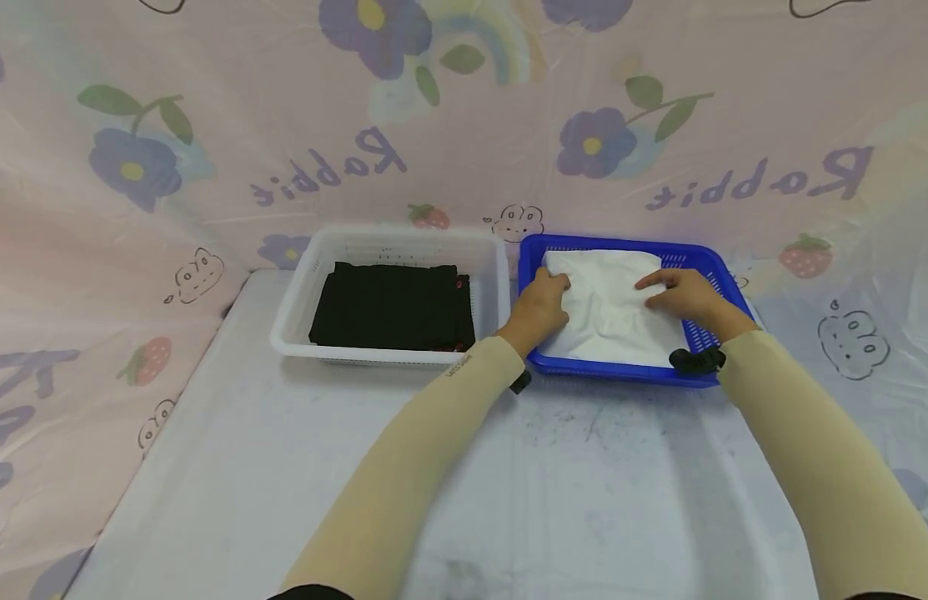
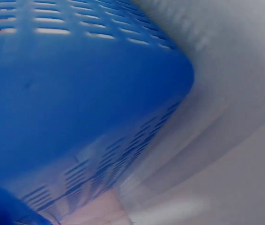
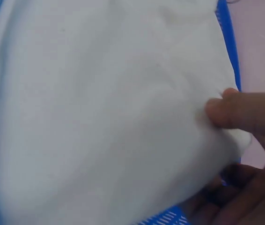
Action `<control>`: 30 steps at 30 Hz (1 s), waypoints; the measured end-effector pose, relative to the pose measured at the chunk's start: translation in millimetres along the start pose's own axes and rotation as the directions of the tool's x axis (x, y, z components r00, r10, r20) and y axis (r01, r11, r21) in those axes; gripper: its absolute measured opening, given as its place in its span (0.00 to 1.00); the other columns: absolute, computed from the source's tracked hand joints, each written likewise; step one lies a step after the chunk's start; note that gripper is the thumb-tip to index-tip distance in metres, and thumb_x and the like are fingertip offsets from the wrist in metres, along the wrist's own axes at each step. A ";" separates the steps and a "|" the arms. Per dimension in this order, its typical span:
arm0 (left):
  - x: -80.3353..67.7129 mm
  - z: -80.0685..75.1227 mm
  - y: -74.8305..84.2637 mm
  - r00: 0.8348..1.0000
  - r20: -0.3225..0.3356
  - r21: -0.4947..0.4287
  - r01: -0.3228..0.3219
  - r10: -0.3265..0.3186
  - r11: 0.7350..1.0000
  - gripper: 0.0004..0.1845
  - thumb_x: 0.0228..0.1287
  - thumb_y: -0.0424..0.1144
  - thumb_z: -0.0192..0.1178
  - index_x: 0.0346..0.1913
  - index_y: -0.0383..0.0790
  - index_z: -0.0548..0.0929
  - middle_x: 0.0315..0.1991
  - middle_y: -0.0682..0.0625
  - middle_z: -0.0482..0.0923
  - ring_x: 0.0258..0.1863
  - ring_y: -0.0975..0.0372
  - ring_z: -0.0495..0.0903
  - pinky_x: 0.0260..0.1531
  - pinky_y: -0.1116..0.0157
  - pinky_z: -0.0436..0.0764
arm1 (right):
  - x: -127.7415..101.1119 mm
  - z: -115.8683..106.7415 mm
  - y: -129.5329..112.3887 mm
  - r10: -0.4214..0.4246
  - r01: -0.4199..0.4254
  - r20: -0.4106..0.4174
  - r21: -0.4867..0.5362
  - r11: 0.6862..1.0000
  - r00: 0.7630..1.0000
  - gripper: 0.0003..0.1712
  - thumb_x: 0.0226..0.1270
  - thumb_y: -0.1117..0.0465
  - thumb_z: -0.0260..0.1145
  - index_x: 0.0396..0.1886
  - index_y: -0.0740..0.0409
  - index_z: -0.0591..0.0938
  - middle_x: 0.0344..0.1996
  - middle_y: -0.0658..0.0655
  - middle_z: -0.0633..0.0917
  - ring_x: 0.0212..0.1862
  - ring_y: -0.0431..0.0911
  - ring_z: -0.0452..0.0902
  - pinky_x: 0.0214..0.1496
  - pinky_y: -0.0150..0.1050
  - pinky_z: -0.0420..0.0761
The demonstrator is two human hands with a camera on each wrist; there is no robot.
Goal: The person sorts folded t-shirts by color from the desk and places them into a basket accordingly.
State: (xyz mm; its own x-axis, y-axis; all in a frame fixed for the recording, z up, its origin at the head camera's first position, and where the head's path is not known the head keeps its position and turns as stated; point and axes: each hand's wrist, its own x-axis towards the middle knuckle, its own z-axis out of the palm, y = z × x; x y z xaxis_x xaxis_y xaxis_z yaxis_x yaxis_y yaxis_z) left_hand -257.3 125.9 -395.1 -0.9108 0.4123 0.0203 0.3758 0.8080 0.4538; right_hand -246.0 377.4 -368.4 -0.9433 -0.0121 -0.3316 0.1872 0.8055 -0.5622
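Observation:
A folded white cloth (image 1: pixel 609 312) lies in a blue basket (image 1: pixel 705 255) at the right of the table. My left hand (image 1: pixel 544 302) has its fingers curled on the cloth's left edge. My right hand (image 1: pixel 677 293) holds its right side. In the right wrist view the thumb (image 3: pixel 235 110) presses on top of the white cloth (image 3: pixel 99 117) and the other fingers (image 3: pixel 235 187) curl under its corner. The left wrist view shows only the blue basket's slotted wall (image 2: pixel 76 84) from close by, with no hand in it.
A white basket (image 1: pixel 388 357) holding folded black cloth (image 1: pixel 392 306) stands right beside the blue one, on its left. Both baskets sit at the back of a pale table (image 1: pixel 509 483). A pink flowered sheet (image 1: pixel 464 125) hangs behind and on both sides.

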 end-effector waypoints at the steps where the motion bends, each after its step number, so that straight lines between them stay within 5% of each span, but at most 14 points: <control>1: 0.0 1.1 -0.9 1.000 -0.018 0.006 -0.009 0.009 1.000 0.24 0.59 0.37 0.67 0.60 0.47 0.77 0.55 0.47 0.72 0.46 0.62 0.78 0.47 0.67 0.79 | 0.5 -2.0 1.3 0.012 -0.012 0.020 -0.001 1.000 1.000 0.25 0.68 0.58 0.62 0.64 0.56 0.75 0.67 0.72 0.60 0.54 0.63 0.64 0.57 0.60 0.68; 3: -0.2 3.0 -2.8 0.998 -0.049 0.032 -0.031 0.033 0.999 0.22 0.60 0.38 0.66 0.59 0.46 0.79 0.54 0.48 0.73 0.47 0.61 0.78 0.48 0.67 0.79 | 1.4 -6.1 4.3 0.020 -0.020 0.071 -0.004 1.000 0.997 0.25 0.68 0.59 0.62 0.64 0.56 0.75 0.62 0.70 0.63 0.39 0.56 0.69 0.45 0.51 0.73; 5: 0.1 4.6 -5.0 0.995 -0.071 0.076 -0.057 0.063 0.995 0.19 0.61 0.40 0.64 0.57 0.47 0.81 0.52 0.49 0.76 0.48 0.61 0.78 0.48 0.66 0.79 | 2.1 -9.2 6.9 0.012 -0.012 0.127 -0.004 1.000 0.992 0.25 0.68 0.60 0.62 0.65 0.57 0.74 0.53 0.67 0.65 0.26 0.47 0.63 0.32 0.43 0.70; 8: 0.9 6.4 -8.0 0.991 -0.097 0.160 -0.079 0.096 0.984 0.17 0.61 0.42 0.64 0.54 0.50 0.83 0.50 0.51 0.79 0.49 0.59 0.76 0.49 0.65 0.78 | 3.1 -11.3 9.8 -0.006 0.004 0.184 0.008 1.000 0.983 0.25 0.68 0.62 0.62 0.64 0.57 0.74 0.45 0.62 0.65 0.19 0.41 0.58 0.25 0.36 0.67; 13: 3.6 8.9 -11.0 0.989 -0.123 0.317 -0.043 0.086 0.947 0.17 0.60 0.50 0.64 0.52 0.58 0.84 0.49 0.58 0.82 0.49 0.61 0.75 0.55 0.61 0.71 | 3.0 -10.4 12.8 -0.013 0.011 0.205 0.009 1.000 0.979 0.24 0.66 0.64 0.62 0.62 0.60 0.75 0.55 0.68 0.63 0.21 0.41 0.59 0.27 0.37 0.68; 18: 6.5 12.4 -6.2 0.998 -0.046 0.426 -0.009 0.032 0.905 0.12 0.61 0.51 0.61 0.47 0.59 0.84 0.46 0.62 0.82 0.48 0.62 0.75 0.55 0.58 0.66 | 3.3 -7.3 16.9 0.007 0.002 0.197 -0.047 0.999 0.980 0.21 0.64 0.68 0.61 0.58 0.64 0.77 0.56 0.71 0.63 0.22 0.42 0.60 0.28 0.38 0.70; 23: 7.6 16.2 -0.3 1.000 0.001 0.494 -0.007 0.007 0.869 0.10 0.63 0.49 0.58 0.46 0.57 0.82 0.46 0.60 0.80 0.48 0.62 0.73 0.54 0.58 0.66 | 4.3 -2.4 22.9 -0.022 0.042 0.203 -0.098 0.994 0.979 0.20 0.65 0.66 0.60 0.57 0.64 0.76 0.60 0.74 0.63 0.35 0.50 0.68 0.32 0.42 0.75; 26: 6.6 16.8 -0.2 0.999 -0.020 0.480 -0.018 0.032 0.877 0.12 0.64 0.49 0.58 0.50 0.59 0.81 0.48 0.59 0.77 0.50 0.62 0.71 0.54 0.58 0.67 | 4.9 -0.7 24.6 -0.043 0.068 0.192 -0.127 0.990 0.980 0.20 0.66 0.65 0.59 0.56 0.65 0.75 0.60 0.75 0.65 0.38 0.53 0.68 0.33 0.44 0.75; 30: -2.6 10.7 -7.4 0.989 -0.099 0.365 -0.065 0.109 0.929 0.16 0.65 0.49 0.58 0.55 0.59 0.80 0.51 0.58 0.77 0.52 0.61 0.72 0.54 0.59 0.70 | 2.3 -1.2 17.0 -0.080 0.101 0.100 -0.219 0.971 0.992 0.21 0.68 0.62 0.59 0.59 0.64 0.73 0.54 0.76 0.69 0.42 0.60 0.70 0.41 0.53 0.76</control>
State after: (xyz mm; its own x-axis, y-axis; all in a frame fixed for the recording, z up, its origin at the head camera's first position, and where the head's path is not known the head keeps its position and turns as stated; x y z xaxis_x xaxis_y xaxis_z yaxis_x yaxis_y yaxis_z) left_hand -255.9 123.3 -408.0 -0.8771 0.4537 0.1579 0.4708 0.8771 0.0949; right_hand -245.3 391.8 -377.7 -0.9230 -0.1360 -0.3599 0.0270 0.9103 -0.4132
